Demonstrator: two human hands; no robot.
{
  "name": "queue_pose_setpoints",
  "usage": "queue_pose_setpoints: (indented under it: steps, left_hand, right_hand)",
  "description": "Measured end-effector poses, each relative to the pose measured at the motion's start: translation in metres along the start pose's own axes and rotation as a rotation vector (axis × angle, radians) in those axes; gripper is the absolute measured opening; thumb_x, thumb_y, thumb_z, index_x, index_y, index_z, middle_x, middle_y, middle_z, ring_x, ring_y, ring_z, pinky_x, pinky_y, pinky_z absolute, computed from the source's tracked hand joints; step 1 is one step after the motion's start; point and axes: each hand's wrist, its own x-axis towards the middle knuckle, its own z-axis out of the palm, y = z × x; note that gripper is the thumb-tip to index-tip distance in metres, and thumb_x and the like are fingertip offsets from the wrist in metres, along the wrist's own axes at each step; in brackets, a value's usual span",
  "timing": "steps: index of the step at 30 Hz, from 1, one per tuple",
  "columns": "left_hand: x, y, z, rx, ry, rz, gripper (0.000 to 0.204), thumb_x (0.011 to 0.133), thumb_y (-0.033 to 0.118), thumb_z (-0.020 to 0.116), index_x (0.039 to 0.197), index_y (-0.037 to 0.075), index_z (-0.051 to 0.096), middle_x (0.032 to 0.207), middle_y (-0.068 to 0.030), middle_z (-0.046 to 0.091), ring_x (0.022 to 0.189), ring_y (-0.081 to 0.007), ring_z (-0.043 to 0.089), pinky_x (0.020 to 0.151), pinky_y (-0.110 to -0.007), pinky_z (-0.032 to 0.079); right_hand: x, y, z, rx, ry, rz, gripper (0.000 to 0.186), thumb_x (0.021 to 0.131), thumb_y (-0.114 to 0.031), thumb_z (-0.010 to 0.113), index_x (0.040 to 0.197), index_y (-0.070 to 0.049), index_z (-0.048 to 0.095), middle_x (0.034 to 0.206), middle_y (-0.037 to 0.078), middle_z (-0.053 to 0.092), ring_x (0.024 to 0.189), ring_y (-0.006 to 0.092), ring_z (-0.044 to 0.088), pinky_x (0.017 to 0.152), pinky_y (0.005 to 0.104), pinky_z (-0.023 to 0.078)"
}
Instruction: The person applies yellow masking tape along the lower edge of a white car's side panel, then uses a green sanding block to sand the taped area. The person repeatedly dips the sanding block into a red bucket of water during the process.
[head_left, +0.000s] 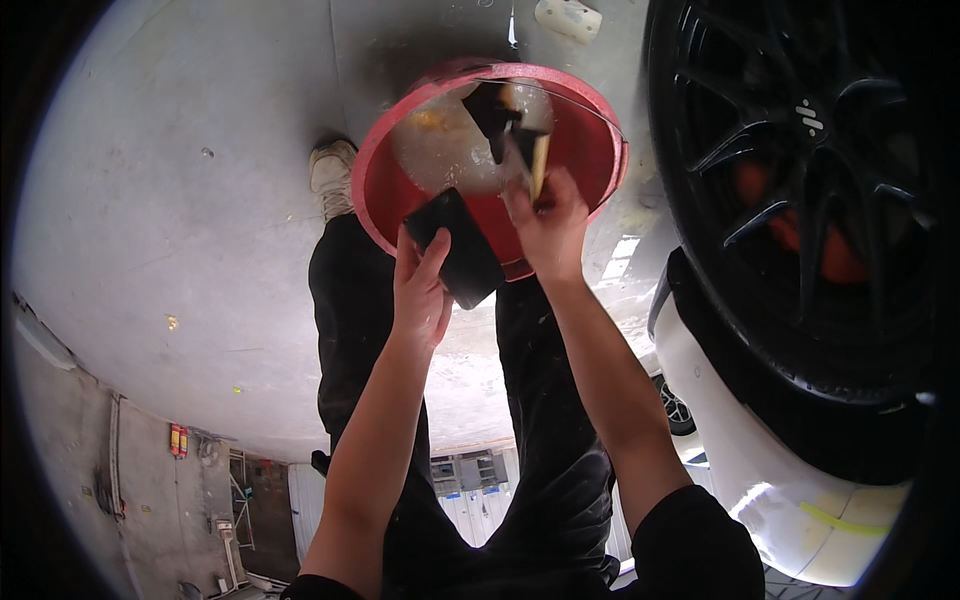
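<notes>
In my left hand [425, 285] is a flat black rectangular block [455, 248], gripped between thumb and fingers at the bucket's near rim. My right hand [553, 222] is over the right part of a red bucket [375, 170], its fingers closed around a narrow tan strip [540, 165] with dark material at its far end. Motion blurs these fingers, and the strip's exact kind is unclear. Further in, a black sheet-like piece [490, 108] shows over the cloudy water [440, 150]. Whether that piece is joined to the strip cannot be made out.
A car wheel with black spokes [800, 120] stands close on the right, beside a white car body panel [720, 400]. The bucket has a thin wire handle [590, 110]. My shoe [332, 175] is left of the bucket. An off-white object [568, 18] lies beyond it on the floor.
</notes>
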Motion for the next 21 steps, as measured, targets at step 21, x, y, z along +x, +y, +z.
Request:
queue_pose_setpoints:
  steps: [21]
  left_hand:
    - [0.003,0.018,0.003,0.04,-0.184,-0.116,0.069,0.097,0.005,0.062,0.161,0.01,0.038,0.148,-0.0109,0.056,0.139,-0.0271,0.055,0.117,-0.043,0.045]
  right_hand:
    - [-0.023,-0.002,-0.007,0.614,-0.292,0.429,0.018,0.104,-0.015,0.071,0.115,-0.002,0.068,0.104,0.004,0.072,0.094,0.0095,0.067,0.082,0.0242,0.053]
